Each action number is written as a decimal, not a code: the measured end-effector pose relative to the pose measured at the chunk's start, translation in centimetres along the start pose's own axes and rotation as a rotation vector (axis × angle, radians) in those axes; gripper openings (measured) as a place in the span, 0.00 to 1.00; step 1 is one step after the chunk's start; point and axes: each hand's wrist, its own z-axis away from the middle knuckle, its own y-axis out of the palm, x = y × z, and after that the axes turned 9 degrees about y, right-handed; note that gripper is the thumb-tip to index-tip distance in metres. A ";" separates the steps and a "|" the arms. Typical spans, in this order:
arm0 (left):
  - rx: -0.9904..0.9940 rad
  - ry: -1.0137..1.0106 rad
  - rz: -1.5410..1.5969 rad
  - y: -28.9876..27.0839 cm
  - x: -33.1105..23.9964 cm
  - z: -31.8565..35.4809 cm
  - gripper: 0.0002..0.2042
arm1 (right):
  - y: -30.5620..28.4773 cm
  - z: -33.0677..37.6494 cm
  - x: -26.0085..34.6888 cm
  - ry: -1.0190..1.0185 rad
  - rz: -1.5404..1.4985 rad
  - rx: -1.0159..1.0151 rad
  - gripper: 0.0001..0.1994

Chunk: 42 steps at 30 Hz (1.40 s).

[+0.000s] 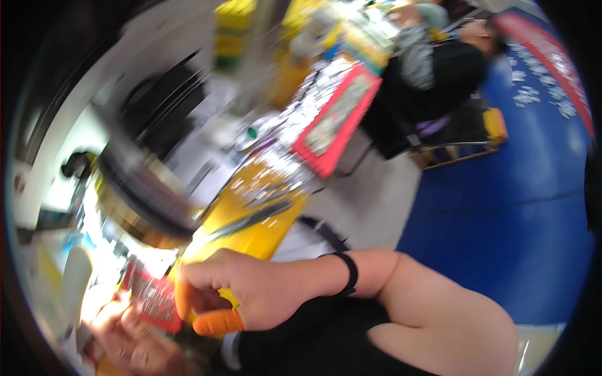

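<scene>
My right hand (244, 288) hangs over the yellow mat, orange finger cots (216, 323) on its thumb and forefinger. Those two fingers curl toward each other with a gap between their tips, and nothing shows in the gap. A black band (347, 274) circles the wrist. At the lower left is my left hand (135, 341), smeared by motion and glare, so its grip is unclear. Just beyond it lies a red tray (164, 307) with small shiny parts. A dark, slim tool like tweezers (251, 219) rests on the yellow mat (248, 194).
Farther along the bench, a second red tray (326, 153) borders crumpled shiny material (288, 125). A large round device (147, 194) stands at the left. Another person in black (414, 81) sits at the far right, above a blue floor (489, 219). Much is blurred.
</scene>
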 end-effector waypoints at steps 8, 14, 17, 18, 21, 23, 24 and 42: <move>-0.204 0.357 0.038 1.9 4.7 0.3 0.08 | -16.8 0.0 7.2 -0.503 0.532 -1.210 0.16; -0.077 0.202 0.186 1.5 5.7 2.2 0.04 | -24.7 -3.0 8.4 -0.447 1.001 -1.278 0.16; 0.004 0.351 0.309 3.3 3.5 0.4 0.04 | -19.5 2.8 13.1 -0.895 0.391 -1.110 0.18; 0.028 0.358 0.305 3.6 3.6 0.2 0.04 | -18.1 4.2 13.6 -0.891 0.161 -0.777 0.18; 0.039 0.346 0.277 2.7 4.1 0.9 0.04 | -10.8 3.2 12.2 -0.783 -0.067 -0.380 0.20; 0.047 0.345 0.272 2.4 3.9 0.9 0.04 | -6.2 2.5 9.2 -0.717 0.143 -0.466 0.25; 0.020 0.350 0.254 2.6 3.6 0.7 0.03 | -5.1 0.9 8.2 -0.713 0.135 -0.462 0.25; -0.003 0.346 0.091 1.8 4.2 1.2 0.05 | -1.0 -7.2 5.6 -0.940 0.584 -0.315 0.12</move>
